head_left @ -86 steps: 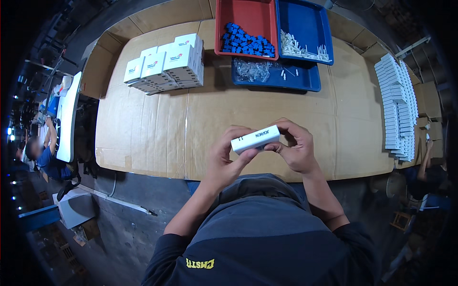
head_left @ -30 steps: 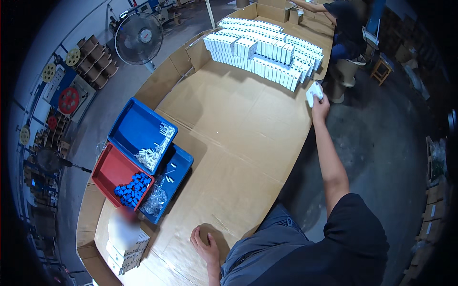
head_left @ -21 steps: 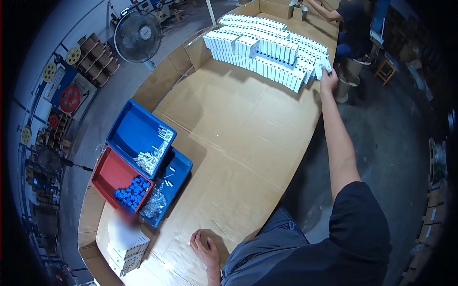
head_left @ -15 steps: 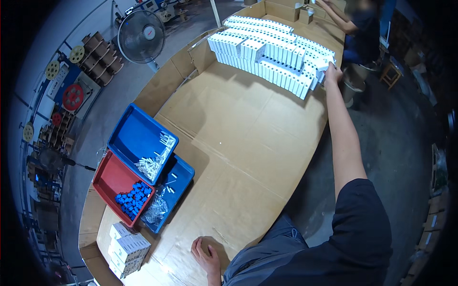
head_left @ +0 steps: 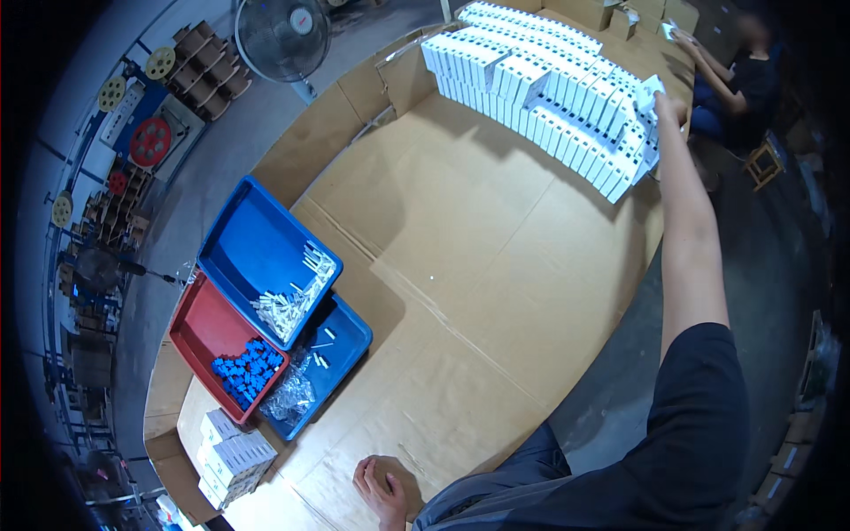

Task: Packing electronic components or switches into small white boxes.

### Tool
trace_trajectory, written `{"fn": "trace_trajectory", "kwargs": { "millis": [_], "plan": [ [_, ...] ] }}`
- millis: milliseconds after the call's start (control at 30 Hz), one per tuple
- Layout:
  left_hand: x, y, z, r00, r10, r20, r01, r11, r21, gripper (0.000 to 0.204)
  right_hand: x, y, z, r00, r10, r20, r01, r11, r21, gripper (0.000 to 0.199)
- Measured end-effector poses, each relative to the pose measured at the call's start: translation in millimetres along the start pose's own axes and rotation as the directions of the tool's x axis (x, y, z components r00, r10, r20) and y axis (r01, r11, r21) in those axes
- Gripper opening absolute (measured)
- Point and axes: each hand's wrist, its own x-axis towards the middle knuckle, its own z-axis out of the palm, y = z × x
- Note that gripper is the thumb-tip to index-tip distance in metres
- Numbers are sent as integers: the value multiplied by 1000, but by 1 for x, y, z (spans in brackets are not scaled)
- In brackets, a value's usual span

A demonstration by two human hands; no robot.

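Observation:
My right arm reaches to the far right end of the table, where my right hand (head_left: 670,108) grips a small white box (head_left: 649,92) over the right end of the stacked boxes. Part of that box is covered by my fingers. Rows of white boxes (head_left: 513,75) with small dark marks stand tightly packed there, some in a second layer. My left hand (head_left: 382,496) rests on the cardboard-covered tabletop (head_left: 478,265) near the front edge, fingers loosely spread and holding nothing.
To the left, a blue tray (head_left: 252,234) of white parts overlaps a red tray (head_left: 199,310) of blue pieces and a lower blue tray (head_left: 350,341) with clear plastic. Stacked white boxes (head_left: 235,460) stand nearby. A fan (head_left: 282,35) stands beyond. A seated co-worker (head_left: 748,93) handles something white.
My right hand has moved farther out along the stack's right end, with the white box in its grip. The view has shifted, while my left hand stays on the table.

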Motion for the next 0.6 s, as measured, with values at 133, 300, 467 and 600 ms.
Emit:
{"fn": "trace_trajectory", "kwargs": {
  "millis": [133, 300, 467, 600],
  "plan": [
    [5, -8, 14, 1000, -11, 18, 12, 1000, -22, 48, 64, -23, -10, 953, 168, -253, -172, 985, 7, 49],
    [8, 6, 7, 999, -31, -10, 31, 999, -32, 45, 72, -32, 30, 997, -35, -71, 29, 996, -87, 60],
    [0, -9, 9, 995, -4, 102, 4, 1000, 5, 43, 56, -69, 57, 764, -295, 573, 333, 942, 41, 79],
    [-2, 2, -1, 997, -22, 80, 20, 999, 26, 43, -4, -75, 58, 780, -310, 544, 270, 950, 154, 89]
  ]
}}
